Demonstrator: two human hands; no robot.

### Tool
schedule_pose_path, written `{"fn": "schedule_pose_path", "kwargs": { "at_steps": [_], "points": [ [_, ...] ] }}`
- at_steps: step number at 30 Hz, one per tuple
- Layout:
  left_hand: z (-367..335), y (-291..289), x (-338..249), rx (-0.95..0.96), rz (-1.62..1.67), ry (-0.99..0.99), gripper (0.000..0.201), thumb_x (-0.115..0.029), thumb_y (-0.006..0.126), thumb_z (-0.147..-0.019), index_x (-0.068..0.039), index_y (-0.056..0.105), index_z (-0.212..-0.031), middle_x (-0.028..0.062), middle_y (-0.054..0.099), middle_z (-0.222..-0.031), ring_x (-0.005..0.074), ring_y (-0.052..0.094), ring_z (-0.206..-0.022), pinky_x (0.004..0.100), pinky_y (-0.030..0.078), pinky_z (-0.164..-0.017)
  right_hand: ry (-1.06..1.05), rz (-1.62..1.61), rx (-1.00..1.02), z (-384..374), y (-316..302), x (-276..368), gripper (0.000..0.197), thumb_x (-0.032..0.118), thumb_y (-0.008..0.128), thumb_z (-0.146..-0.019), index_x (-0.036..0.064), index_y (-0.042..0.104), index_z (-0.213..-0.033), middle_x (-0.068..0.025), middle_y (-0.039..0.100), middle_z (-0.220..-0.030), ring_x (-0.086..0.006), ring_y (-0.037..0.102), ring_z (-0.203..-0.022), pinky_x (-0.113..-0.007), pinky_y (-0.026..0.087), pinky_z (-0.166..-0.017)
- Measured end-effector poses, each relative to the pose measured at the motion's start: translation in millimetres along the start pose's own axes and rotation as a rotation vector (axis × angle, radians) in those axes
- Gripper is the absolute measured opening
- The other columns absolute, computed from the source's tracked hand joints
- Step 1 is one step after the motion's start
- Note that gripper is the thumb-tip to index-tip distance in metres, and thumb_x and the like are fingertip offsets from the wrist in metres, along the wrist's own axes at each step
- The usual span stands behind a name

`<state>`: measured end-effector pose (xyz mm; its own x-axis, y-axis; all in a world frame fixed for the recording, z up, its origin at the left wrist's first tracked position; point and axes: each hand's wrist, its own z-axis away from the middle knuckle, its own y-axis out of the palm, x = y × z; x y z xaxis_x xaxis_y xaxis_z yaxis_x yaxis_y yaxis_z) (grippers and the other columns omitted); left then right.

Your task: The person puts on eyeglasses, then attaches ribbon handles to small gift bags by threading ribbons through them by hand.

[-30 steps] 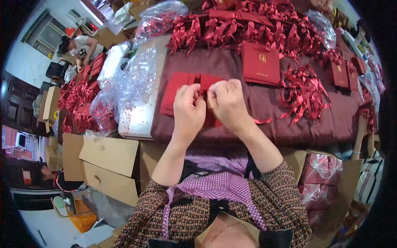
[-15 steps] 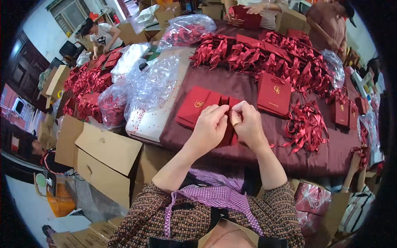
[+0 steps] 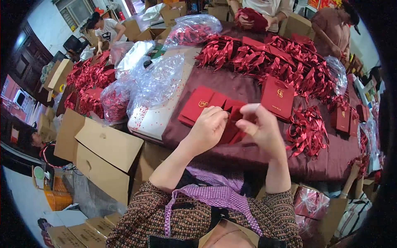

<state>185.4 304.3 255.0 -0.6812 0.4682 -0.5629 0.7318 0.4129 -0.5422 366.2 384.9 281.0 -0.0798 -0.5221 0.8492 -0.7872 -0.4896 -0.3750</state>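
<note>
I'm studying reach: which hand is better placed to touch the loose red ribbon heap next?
Probably the right hand: it's open and nearer the shiny red ribbon heap. The left hand is farther, at the red rectangular bag.

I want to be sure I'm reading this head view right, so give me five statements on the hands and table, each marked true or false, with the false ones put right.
1. The right hand has its thumb and fingers apart. True.
2. The tangle of red ribbon lies to the left of both hands. False: it lies to their right.
3. The left hand is at the red bags in front of the person. True.
4. The cloth on the table is white. False: it is dark maroon.
5. Crumpled clear plastic lies to the left of both hands. True.
</note>
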Motion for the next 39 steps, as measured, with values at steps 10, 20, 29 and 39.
{"fn": "schedule_pose_path", "kwargs": {
  "at_steps": [10,20,29,39],
  "points": [
    [2,5,-12,0.081,0.161,-0.005,0.01,0.004,0.056,-0.08,0.003,0.056,-0.09,0.018,0.056,-0.085,0.0375,0.055,-0.084,0.044,0.044,-0.077,-0.338,0.256,0.16,-5,-17,3,0.029,0.001,0.069,-0.08,0.0074,0.066,-0.108,-0.0099,0.061,-0.1,-0.0263,0.06,-0.093,-0.034,0.05,-0.079],
    [4,3,-12,0.18,0.234,-0.074,0.008,0.006,0.056,-0.082,0.004,0.057,-0.089,0.0189,0.055,-0.081,0.0376,0.055,-0.08,0.0426,0.045,-0.071,-0.5,0.367,0.276,-3,-26,4,0.028,-0.003,0.068,-0.077,0.009,0.063,-0.102,-0.0082,0.058,-0.091,-0.0293,0.059,-0.088,-0.037,0.049,-0.075],
    [7,2,-9,0.177,0.215,-0.099,0.007,0.004,0.057,-0.083,0.003,0.06,-0.09,0.0189,0.059,-0.084,0.0379,0.059,-0.083,0.0415,0.048,-0.072,-0.437,0.428,0.37,-2,-25,10,0.023,-0.001,0.067,-0.072,0.006,0.057,-0.092,-0.0088,0.059,-0.084,-0.0326,0.059,-0.085,-0.04,0.048,-0.073],
    [1,-5,2,0.388,0.404,-0.268,0.016,0.005,0.057,-0.086,0.004,0.062,-0.101,0.0073,0.065,-0.093,0.0156,0.062,-0.09,0.0269,0.047,-0.083,-0.297,0.255,0.345,-7,-23,-11,0.011,0.001,0.064,-0.083,0.0022,0.058,-0.092,-0.0106,0.062,-0.087,-0.0308,0.061,-0.083,-0.038,0.05,-0.074]
  ]
}}
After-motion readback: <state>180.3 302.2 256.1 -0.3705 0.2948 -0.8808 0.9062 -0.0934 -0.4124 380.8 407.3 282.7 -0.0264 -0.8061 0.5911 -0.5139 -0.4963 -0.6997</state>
